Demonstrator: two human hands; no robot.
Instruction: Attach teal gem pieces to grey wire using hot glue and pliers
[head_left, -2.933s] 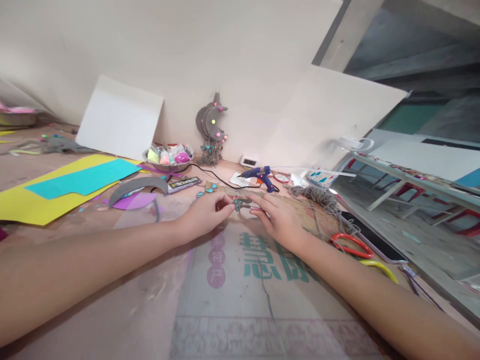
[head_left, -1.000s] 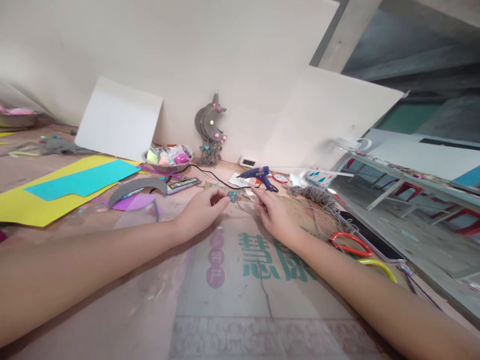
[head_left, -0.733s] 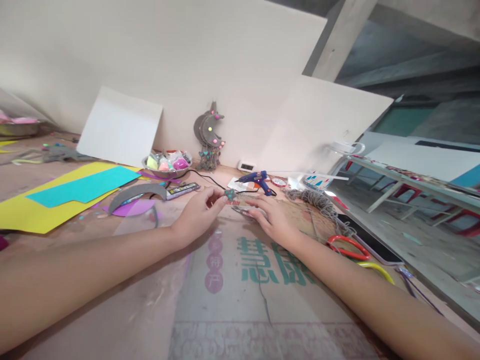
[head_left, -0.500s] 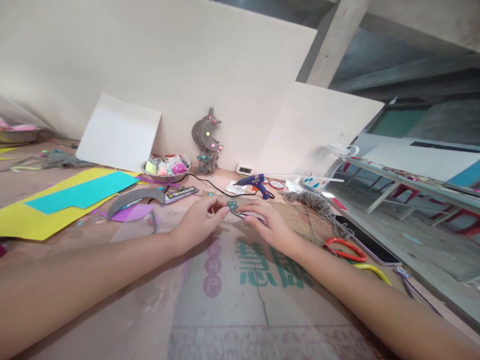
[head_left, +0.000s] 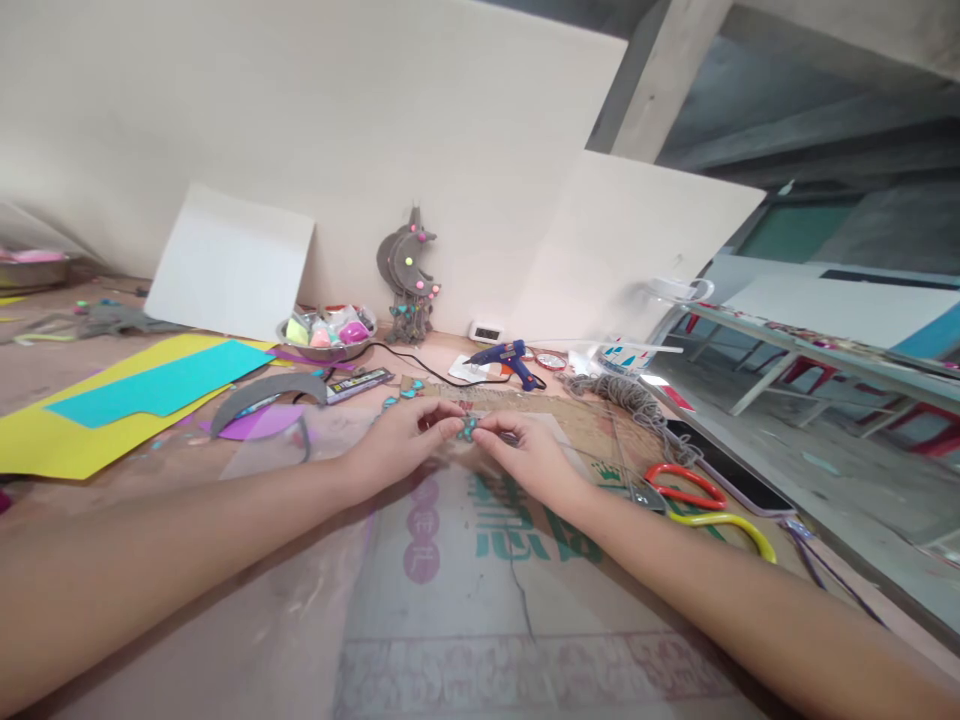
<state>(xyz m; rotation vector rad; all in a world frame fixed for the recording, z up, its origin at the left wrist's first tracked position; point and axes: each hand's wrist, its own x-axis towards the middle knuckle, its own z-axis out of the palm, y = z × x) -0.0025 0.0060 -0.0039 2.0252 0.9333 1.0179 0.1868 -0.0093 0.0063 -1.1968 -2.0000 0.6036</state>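
Left hand (head_left: pixel 409 440) and right hand (head_left: pixel 529 455) pinch my small ornament (head_left: pixel 469 429) between them, above the cardboard (head_left: pixel 592 420); it already bears teal pieces; what remains, I cannot tell.

Gun (head_left: pixel 514 353): smooth plastic. Left of gun: bowl (head_left: pixel 322 353) shiny metal, bags (head_left: pixel 352 331) glossy plastic; moon (head_left: pixel 391 262) matt, felt-like; yellow sheet (head_left: pixel 60 440) matt, smooth. Right of gun: string (head_left: pixel 626 394) rough, fibrous; phone (head_left: pixel 724 465) glossy. Nearer than gun: cardboard (head_left: pixel 589 422) matt; film (head_left: pixel 277 570) clear, shiny plastic; held bit (head_left: pixel 469 430), finish too blurry.
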